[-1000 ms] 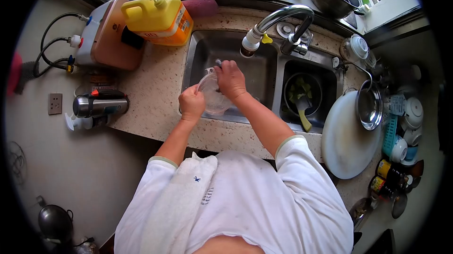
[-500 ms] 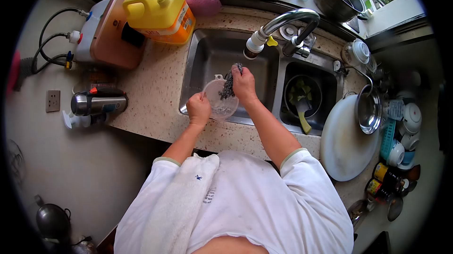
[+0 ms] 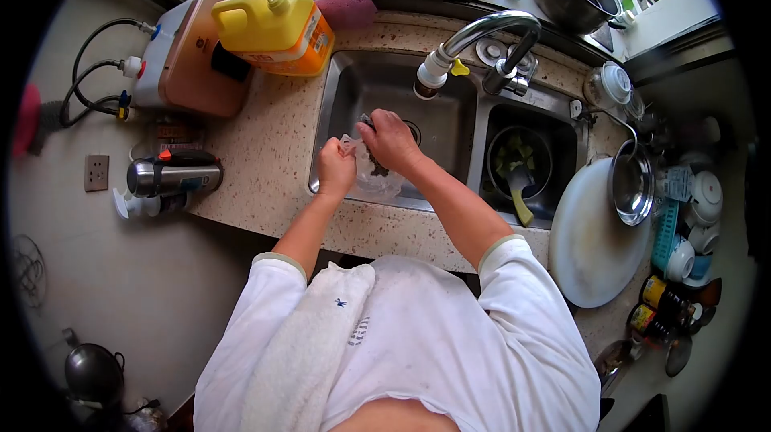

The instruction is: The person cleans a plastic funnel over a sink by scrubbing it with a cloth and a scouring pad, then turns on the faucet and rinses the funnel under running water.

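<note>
Over the left basin of the steel sink (image 3: 450, 123), my left hand (image 3: 337, 167) is closed on the edge of a translucent round plastic container (image 3: 384, 185). The container looks tilted, and part of it is covered by my hands. My right hand (image 3: 389, 141) presses a dark grey scouring pad (image 3: 378, 167) against it. Most of the pad is hidden under my fingers. Above and to the right of my hands hangs the faucet (image 3: 430, 79), with no water visible coming from it.
In the right basin sits a pot (image 3: 546, 160) with green pieces and a pale green-handled tool. A yellow pump jug (image 3: 281, 30) stands behind the left basin. To the right lean a round white cutting board (image 3: 590, 263) and a steel bowl (image 3: 632, 191). A thermos (image 3: 173, 177) is at left.
My right hand has moved left and down with the scouring pad, closer to my left hand. The plastic container has turned and shows less of its round face.
</note>
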Action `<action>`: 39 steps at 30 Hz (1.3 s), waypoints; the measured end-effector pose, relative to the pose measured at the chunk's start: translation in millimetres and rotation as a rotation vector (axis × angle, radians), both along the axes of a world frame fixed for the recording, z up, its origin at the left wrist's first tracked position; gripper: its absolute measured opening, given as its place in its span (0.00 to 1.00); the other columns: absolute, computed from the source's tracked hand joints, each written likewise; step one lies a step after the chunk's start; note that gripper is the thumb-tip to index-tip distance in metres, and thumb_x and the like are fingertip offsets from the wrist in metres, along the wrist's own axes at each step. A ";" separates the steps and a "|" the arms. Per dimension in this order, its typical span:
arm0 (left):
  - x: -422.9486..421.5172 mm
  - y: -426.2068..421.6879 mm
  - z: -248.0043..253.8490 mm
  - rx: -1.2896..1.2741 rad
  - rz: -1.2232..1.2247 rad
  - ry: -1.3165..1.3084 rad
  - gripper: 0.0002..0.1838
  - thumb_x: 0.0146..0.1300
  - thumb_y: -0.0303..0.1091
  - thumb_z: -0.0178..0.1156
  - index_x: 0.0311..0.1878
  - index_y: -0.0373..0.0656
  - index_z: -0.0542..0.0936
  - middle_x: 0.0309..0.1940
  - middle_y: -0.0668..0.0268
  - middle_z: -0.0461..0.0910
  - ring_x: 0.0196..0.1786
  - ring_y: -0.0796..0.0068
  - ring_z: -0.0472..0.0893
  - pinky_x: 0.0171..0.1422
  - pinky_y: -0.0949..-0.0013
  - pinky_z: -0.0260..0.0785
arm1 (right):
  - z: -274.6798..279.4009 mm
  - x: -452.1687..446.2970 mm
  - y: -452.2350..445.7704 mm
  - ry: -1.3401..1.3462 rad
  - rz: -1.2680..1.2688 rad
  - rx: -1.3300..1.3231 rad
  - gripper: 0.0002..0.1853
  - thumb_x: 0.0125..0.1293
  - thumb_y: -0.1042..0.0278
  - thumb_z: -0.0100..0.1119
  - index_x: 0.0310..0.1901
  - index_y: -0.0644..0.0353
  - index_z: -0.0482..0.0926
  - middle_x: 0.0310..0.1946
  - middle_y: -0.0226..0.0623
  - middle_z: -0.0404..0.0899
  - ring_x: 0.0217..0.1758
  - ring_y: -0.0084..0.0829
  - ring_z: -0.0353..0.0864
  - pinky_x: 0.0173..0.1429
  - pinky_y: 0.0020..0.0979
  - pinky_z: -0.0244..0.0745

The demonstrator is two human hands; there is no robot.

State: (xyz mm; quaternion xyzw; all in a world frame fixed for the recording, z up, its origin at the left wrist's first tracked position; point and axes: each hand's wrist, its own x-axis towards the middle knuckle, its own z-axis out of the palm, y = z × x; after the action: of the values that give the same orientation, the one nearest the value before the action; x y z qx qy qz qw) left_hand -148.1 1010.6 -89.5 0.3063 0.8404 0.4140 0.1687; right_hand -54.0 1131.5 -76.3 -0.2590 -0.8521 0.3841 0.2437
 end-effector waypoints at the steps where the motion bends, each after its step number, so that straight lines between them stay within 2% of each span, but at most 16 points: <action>1: 4.9 1.9 2.8 0.053 0.023 0.078 0.09 0.55 0.24 0.59 0.26 0.39 0.67 0.18 0.55 0.73 0.24 0.57 0.77 0.30 0.60 0.67 | 7.8 -6.4 -2.0 -0.035 -0.026 -0.036 0.16 0.65 0.57 0.56 0.33 0.64 0.70 0.31 0.52 0.75 0.41 0.55 0.73 0.46 0.50 0.68; 3: 14.5 5.3 15.8 0.145 0.059 0.134 0.08 0.57 0.23 0.56 0.26 0.39 0.68 0.20 0.50 0.74 0.25 0.45 0.75 0.30 0.57 0.66 | 19.8 -18.9 -9.4 -0.079 -0.113 -0.078 0.16 0.65 0.57 0.56 0.32 0.65 0.72 0.32 0.53 0.76 0.42 0.55 0.74 0.47 0.50 0.69; 6: 8.2 5.5 11.3 0.147 0.030 0.301 0.13 0.61 0.31 0.61 0.25 0.38 0.70 0.20 0.52 0.75 0.22 0.59 0.74 0.29 0.62 0.66 | 37.1 -20.6 -5.5 -0.278 -0.213 -0.180 0.18 0.66 0.56 0.53 0.35 0.68 0.78 0.38 0.56 0.80 0.45 0.54 0.78 0.52 0.47 0.73; 10: 2.1 4.9 21.9 0.149 0.127 0.277 0.12 0.59 0.30 0.63 0.25 0.38 0.70 0.19 0.54 0.75 0.22 0.57 0.74 0.29 0.62 0.66 | -27.3 11.3 -2.8 -0.492 -0.399 -0.467 0.22 0.69 0.53 0.47 0.40 0.69 0.78 0.40 0.60 0.79 0.48 0.56 0.78 0.54 0.48 0.72; 12: -3.8 0.5 24.4 0.145 0.179 0.239 0.12 0.58 0.29 0.62 0.25 0.38 0.69 0.19 0.53 0.74 0.24 0.50 0.76 0.29 0.58 0.67 | -49.9 20.7 -14.3 -0.400 -0.446 -0.469 0.24 0.69 0.50 0.46 0.39 0.69 0.78 0.39 0.60 0.79 0.47 0.59 0.77 0.51 0.47 0.72; 14: -9.2 -1.4 16.2 0.188 0.143 0.283 0.14 0.58 0.32 0.65 0.24 0.37 0.69 0.19 0.54 0.74 0.23 0.54 0.75 0.30 0.60 0.67 | -62.5 22.0 -18.1 -0.295 -0.513 -0.477 0.24 0.69 0.50 0.47 0.40 0.68 0.78 0.38 0.59 0.79 0.46 0.59 0.77 0.50 0.48 0.71; 16: -30.5 -5.6 -8.3 0.202 0.079 0.351 0.15 0.57 0.32 0.66 0.24 0.37 0.70 0.19 0.55 0.74 0.23 0.57 0.74 0.31 0.60 0.67 | -28.5 8.4 -0.3 -0.151 -0.612 -0.483 0.23 0.69 0.51 0.48 0.40 0.68 0.77 0.37 0.58 0.80 0.44 0.59 0.78 0.50 0.51 0.70; 19: -24.9 0.8 7.1 0.027 0.322 0.089 0.15 0.55 0.31 0.67 0.24 0.36 0.70 0.19 0.58 0.74 0.23 0.63 0.73 0.32 0.61 0.67 | 9.1 3.7 25.4 0.189 -0.679 -0.391 0.21 0.67 0.51 0.53 0.39 0.66 0.76 0.38 0.56 0.79 0.43 0.57 0.77 0.48 0.50 0.69; 22: -22.7 0.8 -3.5 0.002 0.245 0.079 0.15 0.54 0.30 0.68 0.24 0.36 0.70 0.19 0.59 0.74 0.24 0.67 0.73 0.32 0.63 0.67 | 11.2 6.8 24.4 0.143 -0.432 -0.214 0.18 0.66 0.53 0.57 0.39 0.64 0.75 0.39 0.53 0.77 0.44 0.55 0.76 0.48 0.47 0.70; 23: -19.9 0.5 -7.0 0.018 0.243 0.065 0.15 0.54 0.30 0.67 0.24 0.36 0.69 0.19 0.59 0.74 0.24 0.68 0.72 0.32 0.63 0.67 | -8.2 5.4 17.3 0.115 -0.324 -0.015 0.18 0.65 0.53 0.57 0.39 0.62 0.74 0.40 0.51 0.74 0.44 0.53 0.75 0.47 0.46 0.70; 25: -16.8 1.9 -2.6 0.051 0.240 0.041 0.15 0.54 0.29 0.67 0.23 0.36 0.69 0.19 0.59 0.74 0.24 0.70 0.71 0.32 0.64 0.67 | -14.4 8.6 3.1 0.063 -0.319 -0.168 0.17 0.65 0.53 0.58 0.40 0.61 0.74 0.39 0.50 0.74 0.43 0.52 0.74 0.47 0.46 0.70; 28: -25.3 2.6 14.7 0.104 0.570 -0.320 0.16 0.54 0.30 0.67 0.23 0.36 0.69 0.19 0.59 0.73 0.24 0.71 0.71 0.32 0.65 0.67 | -42.3 28.3 -40.9 0.005 -0.308 -0.233 0.17 0.65 0.55 0.58 0.41 0.62 0.73 0.38 0.50 0.74 0.42 0.52 0.74 0.47 0.46 0.70; 32: -35.9 -5.2 -15.5 -0.009 0.434 0.077 0.16 0.54 0.32 0.68 0.23 0.37 0.69 0.20 0.59 0.74 0.25 0.68 0.73 0.34 0.63 0.68 | -38.8 38.5 -40.6 0.029 -0.502 -0.317 0.17 0.65 0.58 0.59 0.42 0.64 0.71 0.39 0.50 0.74 0.42 0.51 0.74 0.48 0.44 0.70; 33: -42.7 -10.3 -28.4 0.031 0.389 0.072 0.16 0.54 0.32 0.68 0.23 0.37 0.69 0.20 0.59 0.74 0.25 0.67 0.73 0.34 0.63 0.68 | -21.2 36.8 -32.7 0.060 -0.567 -0.314 0.16 0.63 0.60 0.60 0.43 0.65 0.70 0.41 0.51 0.74 0.43 0.50 0.74 0.49 0.43 0.70; 36: -51.6 -14.1 -59.1 0.140 0.276 -0.008 0.16 0.54 0.32 0.68 0.23 0.38 0.69 0.20 0.60 0.74 0.25 0.66 0.72 0.35 0.63 0.68 | 15.2 27.2 -28.1 0.123 -0.411 -0.241 0.18 0.61 0.61 0.62 0.44 0.65 0.70 0.43 0.51 0.73 0.45 0.50 0.73 0.50 0.41 0.70; 39: -46.6 -5.9 -60.0 0.127 0.264 -0.106 0.14 0.53 0.31 0.67 0.24 0.39 0.69 0.20 0.60 0.74 0.25 0.67 0.71 0.35 0.63 0.68 | -5.1 15.5 -41.8 0.003 -0.205 -0.099 0.19 0.57 0.61 0.67 0.45 0.63 0.74 0.42 0.49 0.75 0.46 0.47 0.76 0.50 0.41 0.73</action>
State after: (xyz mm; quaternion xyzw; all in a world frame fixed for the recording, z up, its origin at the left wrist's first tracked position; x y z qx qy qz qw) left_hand -194.7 1004.7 -149.5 0.1807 0.8355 0.5005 0.1372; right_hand -38.5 1089.6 -81.4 -0.3558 -0.8007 0.3991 0.2701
